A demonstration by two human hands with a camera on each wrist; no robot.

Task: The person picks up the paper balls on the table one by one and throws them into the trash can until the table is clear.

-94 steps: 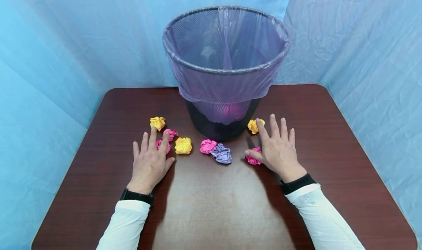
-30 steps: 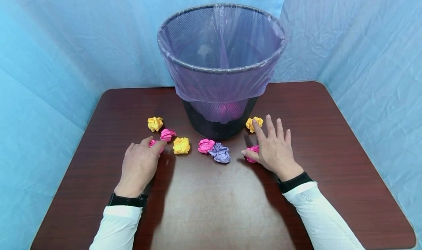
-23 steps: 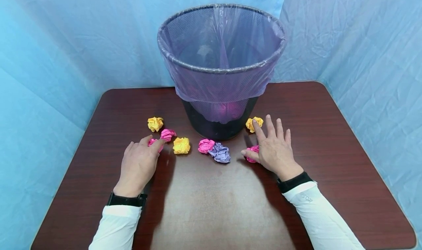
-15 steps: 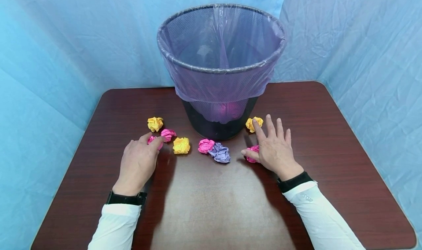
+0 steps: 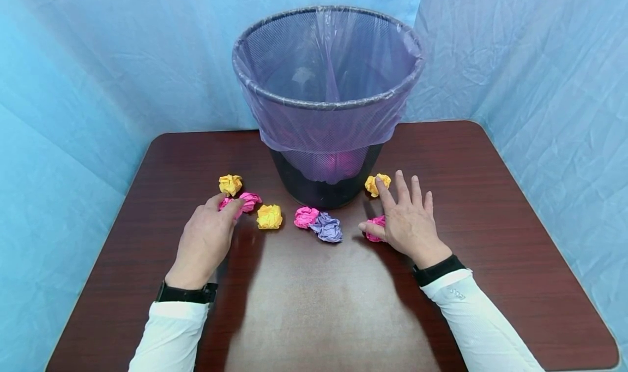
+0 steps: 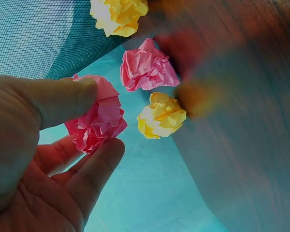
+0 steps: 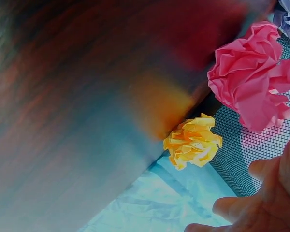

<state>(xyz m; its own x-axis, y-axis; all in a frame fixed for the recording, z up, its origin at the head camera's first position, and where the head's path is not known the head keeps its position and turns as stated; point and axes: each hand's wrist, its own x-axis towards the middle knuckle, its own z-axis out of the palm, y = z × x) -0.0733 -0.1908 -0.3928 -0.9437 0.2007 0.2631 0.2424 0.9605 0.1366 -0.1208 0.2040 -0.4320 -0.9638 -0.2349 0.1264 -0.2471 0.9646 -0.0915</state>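
Two fingertips of the left hand (image 5: 203,241) pinched a crumpled pink paper ball (image 6: 96,116) at the table's near left, thumb on one side and a finger on the other, just beside another pink paper wad (image 5: 250,200) and a yellow paper wad (image 5: 270,216). Farther left lay a second yellow crumpled ball (image 5: 229,184). At the right, the right hand (image 5: 407,225) rested flat with fingers spread, holding nothing, its thumb touching a pink crumpled ball (image 5: 376,221) and its forefinger near a yellow ball (image 5: 376,183). Between the hands sat a pink ball (image 5: 306,217) touching a lilac paper ball (image 5: 327,228). Behind them stood a black mesh wastebasket with a purple plastic liner (image 5: 327,106) on the dark brown wooden table (image 5: 319,306).
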